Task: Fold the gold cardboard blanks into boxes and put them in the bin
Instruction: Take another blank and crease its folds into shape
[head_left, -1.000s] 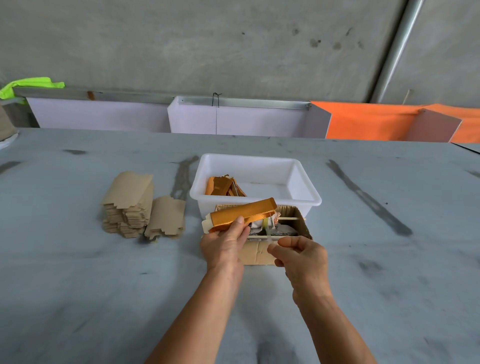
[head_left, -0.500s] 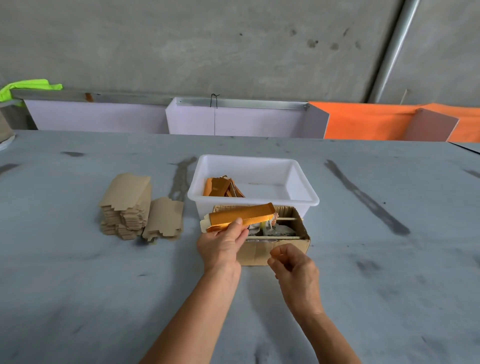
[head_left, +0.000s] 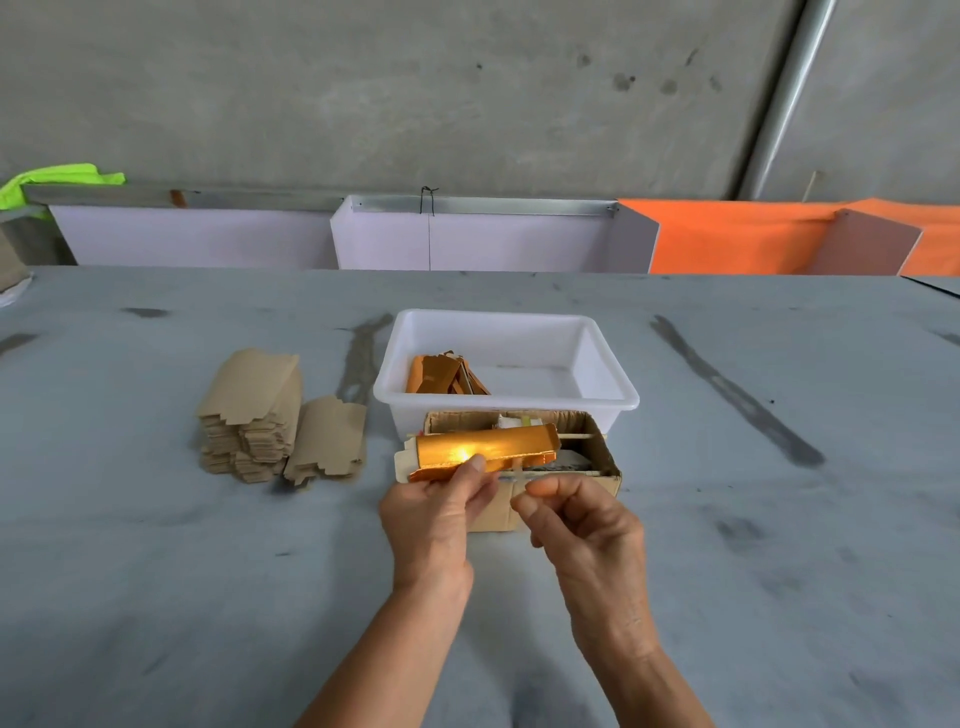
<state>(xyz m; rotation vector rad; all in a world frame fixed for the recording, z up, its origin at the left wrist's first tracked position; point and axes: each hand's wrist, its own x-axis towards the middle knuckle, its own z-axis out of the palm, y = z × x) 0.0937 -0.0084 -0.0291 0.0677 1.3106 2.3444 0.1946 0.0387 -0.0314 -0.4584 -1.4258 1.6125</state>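
My left hand (head_left: 436, 519) grips a folded gold box (head_left: 483, 452) by its lower edge and holds it level, just above a small open cardboard carton (head_left: 610, 467). Its pale end flap sticks out on the left. My right hand (head_left: 582, 525) is curled, with thumb and forefinger pinching a thin pale strip (head_left: 518, 469) under the box's right part. Behind stands the white bin (head_left: 506, 402) with a few gold boxes (head_left: 441, 374) in its left corner. Flat blanks (head_left: 254, 410), brown side up, are stacked to the left.
The carton holds sticks and scraps and touches the bin's front wall. A second, lower pile of blanks (head_left: 327, 441) leans beside the stack. White and orange panels (head_left: 467, 239) line the table's far edge below a concrete wall.
My right hand has risen from the carton's front toward the gold box's right end. The left hand has levelled the box and lowered it slightly.
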